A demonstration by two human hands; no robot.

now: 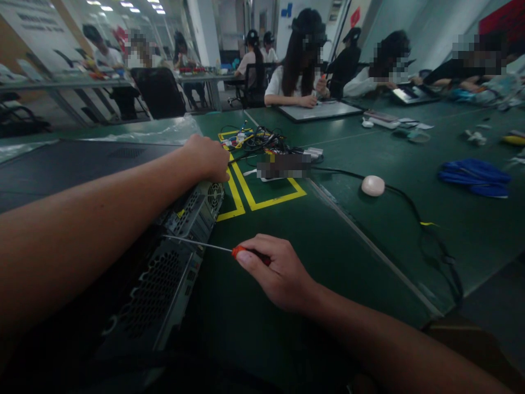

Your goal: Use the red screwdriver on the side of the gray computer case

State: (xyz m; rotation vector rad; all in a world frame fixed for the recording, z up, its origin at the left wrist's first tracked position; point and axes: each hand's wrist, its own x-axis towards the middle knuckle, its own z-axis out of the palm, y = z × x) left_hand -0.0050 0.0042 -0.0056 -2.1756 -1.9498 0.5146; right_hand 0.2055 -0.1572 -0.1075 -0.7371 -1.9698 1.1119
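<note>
A dark desktop computer case lies on its side at my left, its metal back panel with vent holes and a fan grille facing right. My left hand is curled over the far corner of the case, its fingertips partly hidden. In my right hand I grip a screwdriver by its red and black handle. The long thin shaft points left, and its tip meets the back panel around the middle. Whether the tip sits in a screw is too small to tell.
A tangle of cables lies beyond the case near yellow tape marks. A black cord runs past a pale mouse-like object on the green table. Blue cloth lies at the right. Several people work across the table.
</note>
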